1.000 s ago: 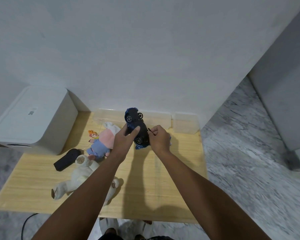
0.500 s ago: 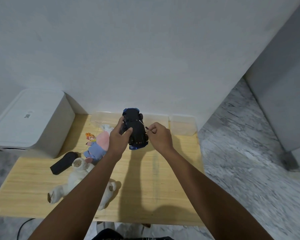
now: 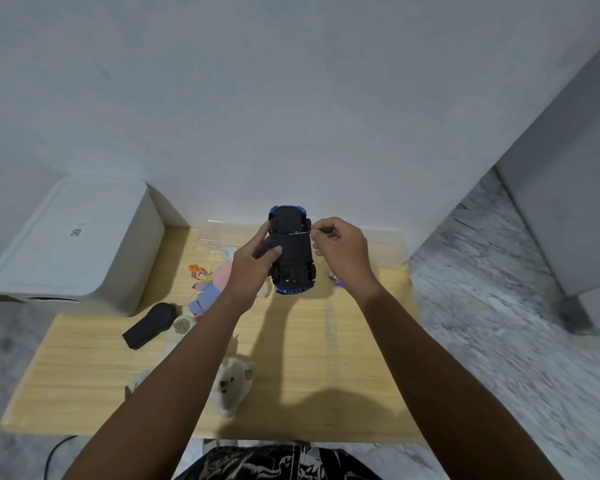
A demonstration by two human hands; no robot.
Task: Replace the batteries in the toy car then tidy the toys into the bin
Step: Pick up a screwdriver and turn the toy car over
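Observation:
A blue toy car (image 3: 292, 251) is held upside down above the wooden table (image 3: 84, 368), its black underside facing me. My left hand (image 3: 253, 268) grips the car's left side with the thumb on the underside. My right hand (image 3: 340, 251) pinches a thin metal tool (image 3: 300, 232), perhaps a small screwdriver, whose tip lies against the underside near the far wheels. A clear plastic bin (image 3: 385, 247) stands at the table's back edge by the wall, partly hidden behind the hands.
A pink and blue plush doll (image 3: 208, 289) lies left of my left hand. A black remote (image 3: 149, 325) lies further left. A white plush animal (image 3: 232, 386) rests under my left forearm. A white lidded box (image 3: 73, 244) stands at the far left. Marble floor surrounds the table.
The car has been turned from a tilt to lie straight with its underside towards me. My right hand has brought the thin tool against the underside.

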